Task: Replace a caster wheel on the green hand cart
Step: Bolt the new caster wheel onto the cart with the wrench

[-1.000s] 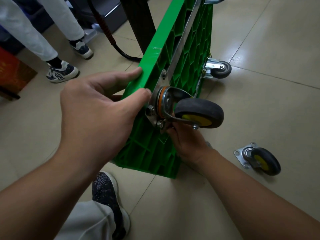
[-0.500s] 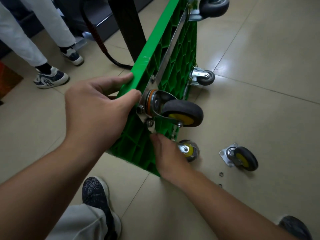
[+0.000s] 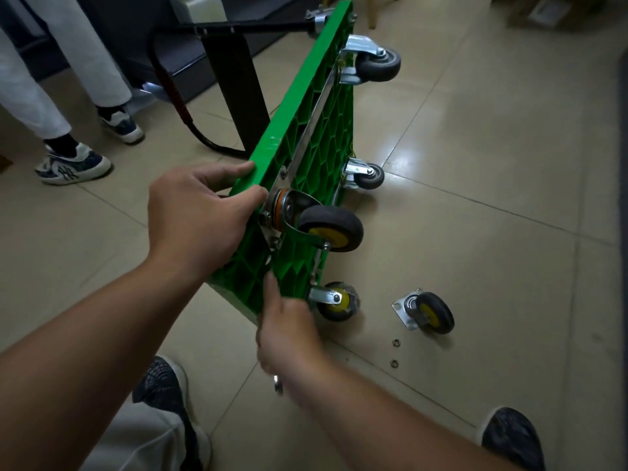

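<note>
The green hand cart [image 3: 307,137] stands on its long edge on the tiled floor, ribbed underside facing right. My left hand [image 3: 200,212] grips its upper near edge, thumb beside the plate of a yellow-hubbed caster [image 3: 331,227] mounted near the corner. My right hand [image 3: 289,329] is below that caster, fingertips touching the cart's underside; what they hold is hidden. A second yellow-hubbed caster [image 3: 336,300] sits at the cart's bottom corner. A loose caster [image 3: 429,312] with its mounting plate lies on the floor to the right.
Two small washers [image 3: 395,342] lie on the tiles near the loose caster. Grey casters [image 3: 377,64] are on the cart's far end. A black table leg [image 3: 234,83] and cable stand behind the cart. Another person's legs and sneakers [image 3: 73,164] are at left. My shoes are near the bottom.
The view pulled back, showing the whole cart. My right hand dropped from under the mounted caster to lower on the underside. My left hand kept its grip on the edge.
</note>
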Tool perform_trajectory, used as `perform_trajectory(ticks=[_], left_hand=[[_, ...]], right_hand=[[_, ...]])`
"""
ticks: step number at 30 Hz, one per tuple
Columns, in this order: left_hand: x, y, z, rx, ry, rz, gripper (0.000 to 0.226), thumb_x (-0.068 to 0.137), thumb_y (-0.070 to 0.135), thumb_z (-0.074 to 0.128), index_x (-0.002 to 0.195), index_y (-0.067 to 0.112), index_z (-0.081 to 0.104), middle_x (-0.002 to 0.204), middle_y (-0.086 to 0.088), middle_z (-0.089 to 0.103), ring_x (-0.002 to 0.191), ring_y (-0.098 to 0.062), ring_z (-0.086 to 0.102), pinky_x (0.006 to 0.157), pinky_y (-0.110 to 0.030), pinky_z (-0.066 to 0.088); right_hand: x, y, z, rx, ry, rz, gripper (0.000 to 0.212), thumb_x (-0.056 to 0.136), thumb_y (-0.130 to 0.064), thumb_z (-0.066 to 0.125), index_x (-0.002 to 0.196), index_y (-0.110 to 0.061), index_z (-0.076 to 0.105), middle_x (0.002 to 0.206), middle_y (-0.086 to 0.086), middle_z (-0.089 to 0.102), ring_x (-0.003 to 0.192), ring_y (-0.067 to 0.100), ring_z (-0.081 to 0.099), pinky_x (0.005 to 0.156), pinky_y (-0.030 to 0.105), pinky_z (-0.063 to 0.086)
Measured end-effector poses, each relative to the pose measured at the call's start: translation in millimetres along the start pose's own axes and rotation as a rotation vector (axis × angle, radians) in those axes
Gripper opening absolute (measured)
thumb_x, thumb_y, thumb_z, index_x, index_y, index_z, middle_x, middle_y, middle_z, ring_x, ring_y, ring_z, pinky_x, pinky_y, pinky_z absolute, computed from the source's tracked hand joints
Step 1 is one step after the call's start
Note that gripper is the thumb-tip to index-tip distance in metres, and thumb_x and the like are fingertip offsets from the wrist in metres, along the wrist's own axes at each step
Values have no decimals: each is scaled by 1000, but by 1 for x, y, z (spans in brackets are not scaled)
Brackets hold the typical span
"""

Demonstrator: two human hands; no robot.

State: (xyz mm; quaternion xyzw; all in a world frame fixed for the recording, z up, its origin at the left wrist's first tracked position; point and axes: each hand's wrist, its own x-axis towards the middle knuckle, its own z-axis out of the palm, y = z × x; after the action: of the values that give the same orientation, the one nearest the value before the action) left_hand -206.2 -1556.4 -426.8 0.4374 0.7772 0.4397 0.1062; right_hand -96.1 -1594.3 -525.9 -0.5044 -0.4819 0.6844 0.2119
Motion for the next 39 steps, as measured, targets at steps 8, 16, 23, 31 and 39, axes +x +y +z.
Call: perform_trajectory(ticks=[8,16,23,31,39], left_hand=[[3,-3,-1,2,-20,25,37,83,31,86,119,33,77,112,12,76,92,1,73,80,-34,65],[1,-2,1,-9,-30,66,38,84,25,85,121,27,76,105,23,70,87,9,71,69,-11,58],[1,-3,-1,-4,-25,79,37,84,26,84,121,26,76,106,22,71,89,8,72,72,-14,59],[1,-2,0,10,-4,72,38,84,26,84,121,28,76,109,18,73,91,7,72,75,-14,60],[-1,2,4,-19,21,24,37,82,27,86,117,33,78,100,20,74,84,6,72,76,-26,63]], right_hand=[[61,76,-40,-462,252,-526,63,92,-79,15,85,-25,46,77,-7,54,70,17,52,58,38,43],[118,53,-43,-417,232,-740,48,99,-54,37,97,-12,60,90,-1,61,84,21,55,69,30,36],[141,47,-49,-531,112,-798,46,98,-47,39,99,-9,65,94,6,69,88,28,64,70,34,46],[100,48,-30,-362,76,-580,49,96,-61,32,86,-22,60,73,-3,62,72,23,63,62,36,48],[66,30,-22,-258,82,-413,56,103,-55,38,57,-24,42,48,-12,47,48,5,44,51,32,34]])
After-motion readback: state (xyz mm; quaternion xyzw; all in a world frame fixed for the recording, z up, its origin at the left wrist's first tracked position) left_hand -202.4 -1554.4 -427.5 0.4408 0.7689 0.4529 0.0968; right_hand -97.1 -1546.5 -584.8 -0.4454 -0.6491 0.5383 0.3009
